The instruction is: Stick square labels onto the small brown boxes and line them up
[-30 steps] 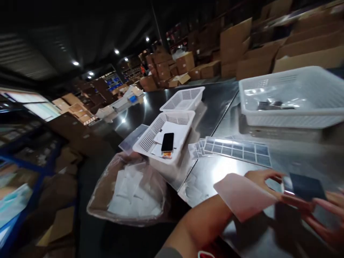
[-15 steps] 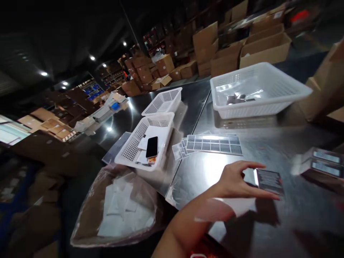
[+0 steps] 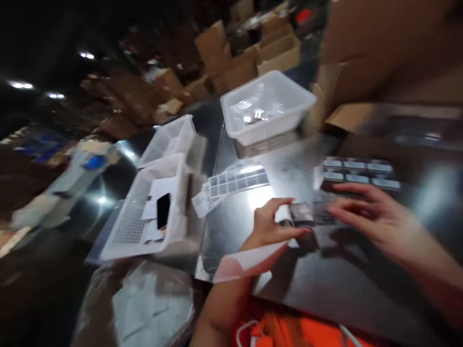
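Your left hand pinches a small dark packet at its left end on the steel table, and your right hand, out of view half a second ago, now lies spread over the packet's right end. Your view has swung right, so the white basket sits farther left than before. Blur leaves any printing on the packet and the label sheets unreadable.

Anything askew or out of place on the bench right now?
Nothing is clearly wrong. The label sheets lie fanned and crooked beside the white basket, and a phone rests inside it on papers. The picture is motion-blurred, so fine damage cannot be judged.
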`<state>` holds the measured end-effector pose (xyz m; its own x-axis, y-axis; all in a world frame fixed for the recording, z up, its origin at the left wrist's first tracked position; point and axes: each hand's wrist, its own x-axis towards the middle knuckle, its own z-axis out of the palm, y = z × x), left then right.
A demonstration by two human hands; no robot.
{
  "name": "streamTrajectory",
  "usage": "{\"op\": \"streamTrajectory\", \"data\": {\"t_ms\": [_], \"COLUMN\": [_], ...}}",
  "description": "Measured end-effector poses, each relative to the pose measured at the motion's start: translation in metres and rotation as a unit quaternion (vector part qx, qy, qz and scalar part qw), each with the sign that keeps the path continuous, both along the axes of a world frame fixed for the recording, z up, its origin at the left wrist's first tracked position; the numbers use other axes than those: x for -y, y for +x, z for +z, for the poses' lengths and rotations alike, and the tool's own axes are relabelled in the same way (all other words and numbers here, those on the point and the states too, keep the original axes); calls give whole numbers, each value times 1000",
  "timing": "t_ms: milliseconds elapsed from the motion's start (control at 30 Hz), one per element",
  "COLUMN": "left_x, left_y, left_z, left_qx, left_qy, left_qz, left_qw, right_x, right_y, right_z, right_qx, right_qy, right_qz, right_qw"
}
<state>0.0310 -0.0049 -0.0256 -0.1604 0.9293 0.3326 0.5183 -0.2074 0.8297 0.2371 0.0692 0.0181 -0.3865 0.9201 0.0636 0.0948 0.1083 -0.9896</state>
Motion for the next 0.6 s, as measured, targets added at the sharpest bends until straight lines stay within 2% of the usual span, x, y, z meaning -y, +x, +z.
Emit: {"op": "streamTrajectory", "data": {"t_ms": [67, 167, 333, 600], "left_x": [1, -1, 5, 5], "left_y": [-3, -6, 0, 2], "left_z": [4, 5, 10, 8], "left_qx": [-46, -102, -150, -187], "left_qy": [17, 52, 90, 87], "left_qz": [0, -29, -55, -41], "left_qw": [999, 993, 983, 978], "right_x": [6, 8, 17, 21], "right_y": [3, 0, -6, -11], "right_z": [-1, 1, -1, -10], "right_qx": [-51, -93, -109, -109], "right_qy": [-84, -132, -151, -165], "right_qz": [9, 31, 39, 34], "right_qw": [995, 986, 982, 980]}}
